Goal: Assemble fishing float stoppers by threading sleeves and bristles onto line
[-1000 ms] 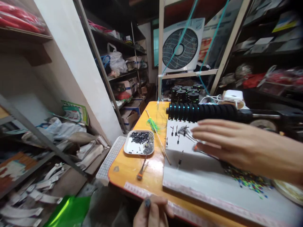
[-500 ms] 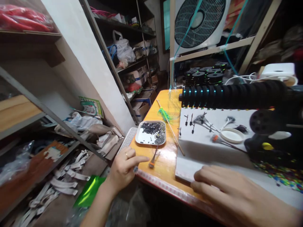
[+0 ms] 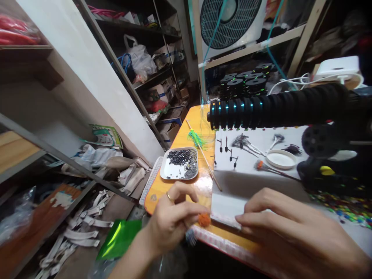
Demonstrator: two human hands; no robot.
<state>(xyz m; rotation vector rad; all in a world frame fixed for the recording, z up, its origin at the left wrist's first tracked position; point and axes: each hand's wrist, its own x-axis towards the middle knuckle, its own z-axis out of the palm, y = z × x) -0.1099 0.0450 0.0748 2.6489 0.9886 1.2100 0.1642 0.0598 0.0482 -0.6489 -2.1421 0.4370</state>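
My left hand [image 3: 171, 217] is closed in a pinch on a small orange-tufted piece [image 3: 204, 219] at the front edge of the orange table [image 3: 180, 135]. A bluish-grey bit [image 3: 190, 236] shows just below its fingers. My right hand [image 3: 290, 232] lies flat with the fingers stretched out on the near edge of a white board [image 3: 255, 180] and holds nothing. A small white tray of black parts [image 3: 179, 169] sits just beyond my left hand.
On the board lie small black pins [image 3: 228, 149], feathered pieces [image 3: 244, 141], a white dish [image 3: 281, 159] and coloured beads [image 3: 348, 209]. A black ribbed roller [image 3: 276, 110] crosses above it. A stick with green feathers [image 3: 202, 151], black spools [image 3: 244, 83], a fan [image 3: 229, 19] and cluttered shelves [image 3: 87, 170] surround the table.
My left hand moved right along the table edge and took hold of the orange-tufted piece that lay there. My right hand came from over the board down to its near edge.
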